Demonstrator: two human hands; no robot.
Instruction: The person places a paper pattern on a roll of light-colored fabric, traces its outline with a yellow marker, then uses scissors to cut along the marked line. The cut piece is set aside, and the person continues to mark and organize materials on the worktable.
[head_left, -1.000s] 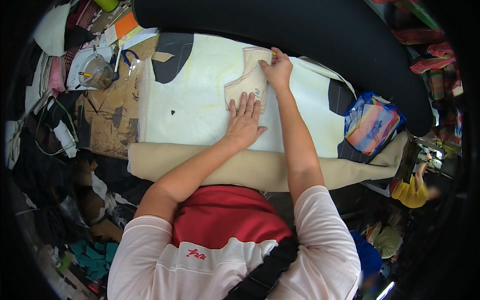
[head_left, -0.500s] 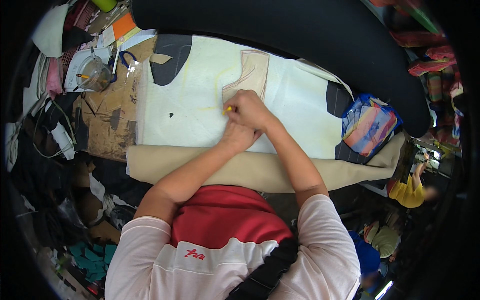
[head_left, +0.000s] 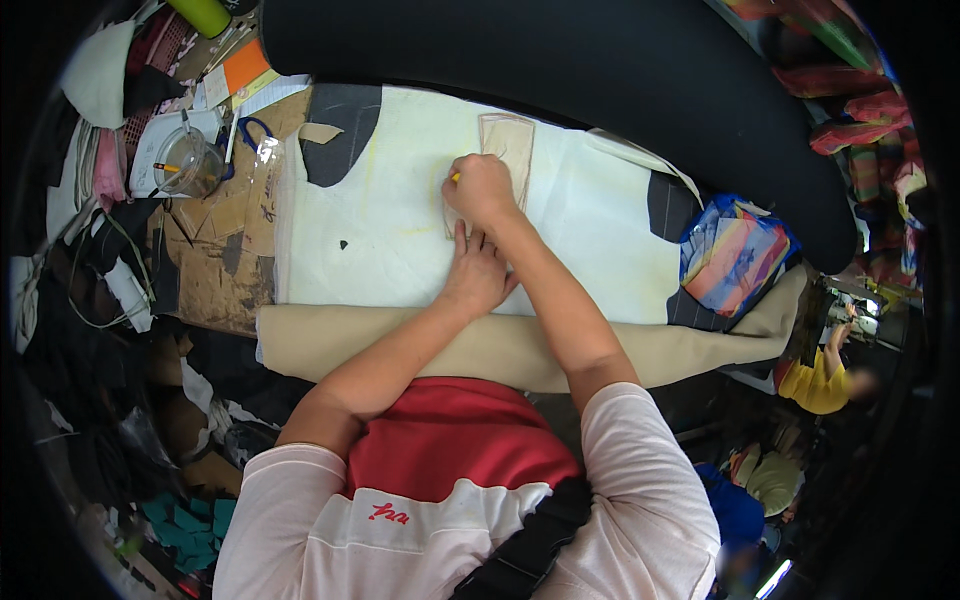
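A beige pattern piece (head_left: 509,140), curved along one side, lies on a broad white sheet of material (head_left: 600,225). Over its left edge, my right hand (head_left: 484,190) is closed round a yellow pencil (head_left: 455,178), of which only a short end shows. Just nearer to me, my left hand (head_left: 478,276) rests on the sheet with its fingers stretched toward the lower end of the piece. My right forearm passes over the side of the left hand. Faint yellow lines run across the white sheet on the left.
A beige roll of material (head_left: 480,345) runs along the near edge, and a big black roll (head_left: 560,60) along the far one. At left stand a clear cup (head_left: 195,168) and blue-handled scissors (head_left: 253,130). A colourful plastic packet (head_left: 735,255) lies at right. A person in yellow (head_left: 815,385) works beyond.
My right hand has moved away from me along the pattern piece with the pencil. My left hand now shows stretched fingers, formerly partly hidden under the right.
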